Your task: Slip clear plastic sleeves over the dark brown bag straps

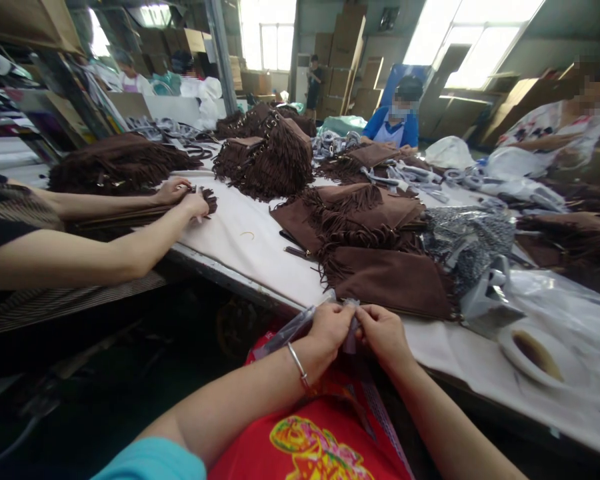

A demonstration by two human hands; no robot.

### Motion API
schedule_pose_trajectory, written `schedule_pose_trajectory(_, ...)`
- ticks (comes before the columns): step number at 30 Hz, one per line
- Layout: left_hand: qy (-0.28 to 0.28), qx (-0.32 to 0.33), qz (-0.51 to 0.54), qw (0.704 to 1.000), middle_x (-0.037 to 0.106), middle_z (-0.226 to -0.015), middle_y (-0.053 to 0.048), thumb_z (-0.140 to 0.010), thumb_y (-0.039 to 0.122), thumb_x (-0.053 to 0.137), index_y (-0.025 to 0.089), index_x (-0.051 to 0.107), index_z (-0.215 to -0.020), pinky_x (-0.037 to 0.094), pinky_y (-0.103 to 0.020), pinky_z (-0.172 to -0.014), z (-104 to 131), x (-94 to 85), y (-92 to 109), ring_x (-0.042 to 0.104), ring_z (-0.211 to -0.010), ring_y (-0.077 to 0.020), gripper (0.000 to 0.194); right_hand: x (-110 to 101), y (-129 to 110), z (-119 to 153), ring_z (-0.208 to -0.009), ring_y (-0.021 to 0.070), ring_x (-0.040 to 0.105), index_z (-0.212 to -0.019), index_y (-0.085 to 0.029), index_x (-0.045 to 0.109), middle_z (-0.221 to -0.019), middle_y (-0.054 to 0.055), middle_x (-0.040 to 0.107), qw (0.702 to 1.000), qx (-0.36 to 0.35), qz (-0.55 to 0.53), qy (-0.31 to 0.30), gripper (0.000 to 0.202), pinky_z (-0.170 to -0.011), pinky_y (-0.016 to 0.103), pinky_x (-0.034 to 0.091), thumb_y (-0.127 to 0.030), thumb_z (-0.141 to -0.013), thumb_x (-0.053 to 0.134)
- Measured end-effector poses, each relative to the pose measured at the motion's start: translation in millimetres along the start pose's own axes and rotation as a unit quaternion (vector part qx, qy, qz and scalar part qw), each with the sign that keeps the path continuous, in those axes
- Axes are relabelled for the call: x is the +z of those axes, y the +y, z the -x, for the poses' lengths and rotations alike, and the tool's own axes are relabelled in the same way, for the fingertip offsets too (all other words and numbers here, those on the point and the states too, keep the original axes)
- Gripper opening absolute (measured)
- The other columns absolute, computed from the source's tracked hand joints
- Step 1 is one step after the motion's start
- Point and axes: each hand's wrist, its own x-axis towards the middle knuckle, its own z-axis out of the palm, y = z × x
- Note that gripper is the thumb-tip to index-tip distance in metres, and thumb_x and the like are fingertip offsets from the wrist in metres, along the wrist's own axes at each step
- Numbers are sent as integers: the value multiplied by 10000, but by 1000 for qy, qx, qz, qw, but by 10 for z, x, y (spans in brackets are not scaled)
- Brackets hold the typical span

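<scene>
My left hand is closed on a translucent plastic wrapping, which trails off to the left beneath it. Pinched against the same wrapping from the other side is my right hand; the fingertips of both hands nearly meet. Whether anything lies inside the wrapping I cannot make out. Both hands are at the table's near edge, above a red apron with a yellow print. Just beyond them on the table lies a brown fringed bag, with more brown fringed bags piled behind it.
On the left, a co-worker's hands handle brown fringed material. A tall pile of fringed bags stands mid-table. To the right are a grey tape dispenser, a tape roll and clear plastic sheeting. Other people work across the table.
</scene>
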Motion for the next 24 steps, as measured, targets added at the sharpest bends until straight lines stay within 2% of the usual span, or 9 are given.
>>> schedule_pose_trajectory(3,44,28,-9,999,588,-560,-23,-764,445,638,152,611,-655,367,-241,-438,-33,38,11,511,-450,-119,314,-135,-6,15,-685,208,654,-903,-190,717,-736,53,711,978,-162,127,-20,262,-653,317,516,-379,-837,548)
schedule_pose_trajectory(5,48,36,4,998,581,-570,-11,-745,424,657,163,596,-641,361,-235,-451,-48,44,27,497,-463,-109,287,-238,-18,0,-872,224,657,-964,-204,711,-934,76,717,947,-266,183,-3,239,-814,342,506,-308,-863,522)
schedule_pose_trajectory(8,56,42,7,998,535,-555,18,-721,389,679,177,559,-630,328,-226,-454,-62,26,40,445,-462,-91,260,-334,-55,-59,-934,209,636,-1064,-213,679,-1014,86,679,896,-373,241,7,264,-862,326,493,-247,-900,475)
schedule_pose_trajectory(11,54,53,-33,997,545,-587,11,-743,347,648,173,578,-664,323,-232,-473,-59,-32,22,448,-492,-100,204,-333,-113,-128,-951,200,615,-1104,-233,672,-1039,85,652,836,-444,322,-29,286,-850,300,485,-215,-916,457)
schedule_pose_trajectory(13,52,78,-78,993,575,-624,-6,-770,321,607,171,606,-697,345,-240,-504,-36,-100,5,484,-542,-121,166,-302,-156,-159,-941,203,603,-1055,-233,691,-1019,88,651,796,-475,373,-47,266,-845,300,470,-209,-915,466)
schedule_pose_trajectory(15,45,138,-140,979,607,-673,-20,-798,313,577,176,630,-736,387,-256,-577,14,-185,-2,524,-624,-150,160,-269,-200,-172,-899,202,594,-975,-217,704,-969,89,655,765,-497,404,-59,230,-839,303,455,-209,-907,485)
schedule_pose_trajectory(18,36,270,-254,928,631,-778,-48,-860,318,517,189,636,-797,412,-294,-731,123,-310,11,546,-755,-186,186,-237,-265,-163,-830,195,584,-905,-197,691,-908,81,656,738,-511,434,-76,185,-801,302,436,-198,-890,507)
schedule_pose_trajectory(21,22,351,-347,870,621,-876,-91,-920,289,407,189,616,-848,399,-329,-820,213,-391,23,539,-839,-211,242,-229,-330,-148,-796,191,592,-879,-185,667,-858,74,657,729,-500,457,-98,171,-750,292,419,-205,-899,499)
schedule_pose_trajectory(24,0,372,-402,837,617,-938,-124,-931,270,368,182,613,-916,396,-353,-862,242,-422,10,544,-901,-234,261,-233,-391,-151,-766,179,600,-933,-174,651,-802,62,649,739,-478,458,-124,184,-716,274,417,-215,-923,472)
